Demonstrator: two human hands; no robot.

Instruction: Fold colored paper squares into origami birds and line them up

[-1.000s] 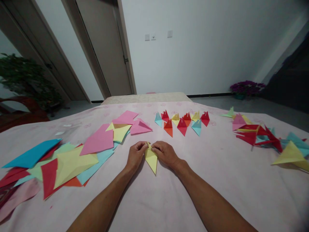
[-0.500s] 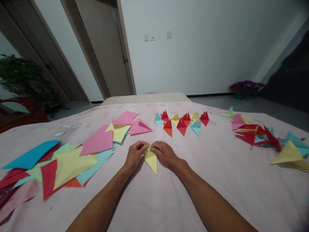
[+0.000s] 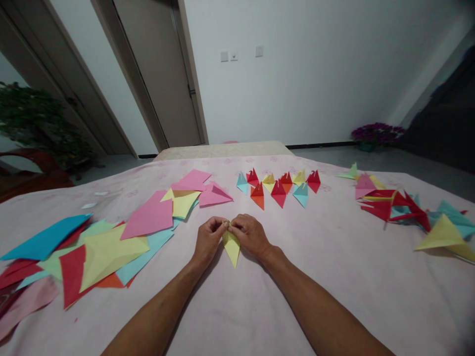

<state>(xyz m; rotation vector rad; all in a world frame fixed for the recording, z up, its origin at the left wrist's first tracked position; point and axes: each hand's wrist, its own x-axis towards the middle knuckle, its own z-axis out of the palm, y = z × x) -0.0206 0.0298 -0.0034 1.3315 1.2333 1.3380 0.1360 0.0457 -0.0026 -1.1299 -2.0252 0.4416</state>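
Note:
Between my hands is a folded piece of yellow origami paper (image 3: 232,248), its long point hanging down toward me. My left hand (image 3: 211,236) pinches its upper end from the left, thumb against fingers. From the right, my right hand (image 3: 249,233) closes on the same upper end, its thumb meeting the left one. The fingertips hide the top of the fold. Just beyond my hands, several small folded paper cranes (image 3: 278,192) in red, orange, yellow and light blue stand in two rows.
Loose coloured paper sheets (image 3: 115,252) overlap on the left, with pink sheets (image 3: 152,215) farther up. More folded pieces (image 3: 395,208) in red, yellow and blue are heaped at the right. A pale pink cloth (image 3: 352,296) covers the table.
The yellow paper has turned slightly, its lower point swinging a little to the left. My right hand has shifted slightly left, closer to my left hand.

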